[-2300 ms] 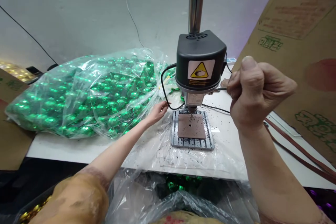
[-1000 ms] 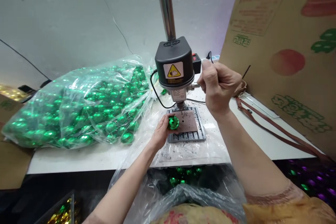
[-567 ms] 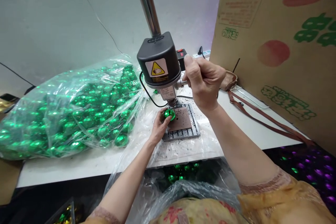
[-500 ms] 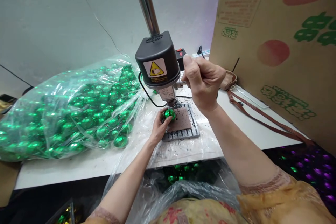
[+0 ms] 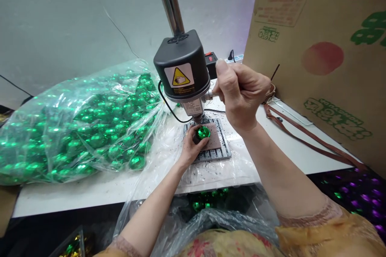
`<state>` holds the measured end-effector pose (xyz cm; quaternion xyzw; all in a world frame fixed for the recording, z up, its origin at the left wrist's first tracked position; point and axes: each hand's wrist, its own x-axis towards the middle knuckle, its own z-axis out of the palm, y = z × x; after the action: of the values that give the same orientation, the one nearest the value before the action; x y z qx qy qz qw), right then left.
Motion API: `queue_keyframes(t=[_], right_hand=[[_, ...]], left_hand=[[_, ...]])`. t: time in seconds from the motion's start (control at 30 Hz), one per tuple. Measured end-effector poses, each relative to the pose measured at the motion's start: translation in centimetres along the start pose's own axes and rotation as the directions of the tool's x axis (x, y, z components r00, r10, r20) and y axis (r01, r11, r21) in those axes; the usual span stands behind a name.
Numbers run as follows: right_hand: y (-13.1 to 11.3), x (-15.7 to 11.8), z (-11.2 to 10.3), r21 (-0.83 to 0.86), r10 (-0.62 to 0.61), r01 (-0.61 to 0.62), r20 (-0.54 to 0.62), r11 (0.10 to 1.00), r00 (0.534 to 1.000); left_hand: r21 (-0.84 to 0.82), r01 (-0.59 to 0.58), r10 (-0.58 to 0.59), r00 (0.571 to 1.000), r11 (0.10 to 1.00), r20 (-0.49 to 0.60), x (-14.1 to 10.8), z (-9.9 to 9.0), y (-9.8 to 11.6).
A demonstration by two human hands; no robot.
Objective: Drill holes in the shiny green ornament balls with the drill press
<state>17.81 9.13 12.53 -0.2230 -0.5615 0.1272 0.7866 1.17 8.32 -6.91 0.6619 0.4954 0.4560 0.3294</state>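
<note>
Between the thumb and fingers of my left hand (image 5: 193, 146) is a shiny green ball (image 5: 204, 132). The ball is just over the brown board (image 5: 214, 138) on the slotted metal base (image 5: 223, 153) of a small drill press (image 5: 182, 64). Above the ball is the drill press's chuck (image 5: 197, 119); whether a bit touches the ball I cannot tell. My right hand (image 5: 241, 94) is closed around the feed handle at the press's right side. Most of the handle is hidden by my fingers.
A clear plastic bag (image 5: 90, 124) full of green balls lies on the left of the white table. At the right stand a large cardboard box (image 5: 301, 40) and a brown strap (image 5: 313, 140). More green balls (image 5: 208, 198) lie in plastic below the table edge. Dark chips cover the base area.
My left hand has moved the green ball to the right, further over the brown board. My right hand stays closed on the feed handle. The view has shifted slightly.
</note>
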Motion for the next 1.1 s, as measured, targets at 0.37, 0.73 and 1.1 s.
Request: queue_keyframes(t=[0.37,0.73,1.1], right_hand=[[0.2,-2.2,-0.7,-0.020,-0.137,0.137,-0.002,0.990,0.991],[1.3,-3.4,-0.6,0.004,-0.193,0.194,-0.103,0.981,0.976],[3.2,-3.8,-0.8,-0.016,-0.434,0.436,-0.141,0.900,0.890]], left_hand=[[-0.029,0.020,-0.020,1.000,0.999,0.023,-0.3,0.3,0.6],[0.020,-0.037,0.036,0.999,0.999,0.024,-0.6,0.4,0.5],[0.062,-0.083,0.082,0.996,0.995,0.023,-0.7,0.6,0.2]])
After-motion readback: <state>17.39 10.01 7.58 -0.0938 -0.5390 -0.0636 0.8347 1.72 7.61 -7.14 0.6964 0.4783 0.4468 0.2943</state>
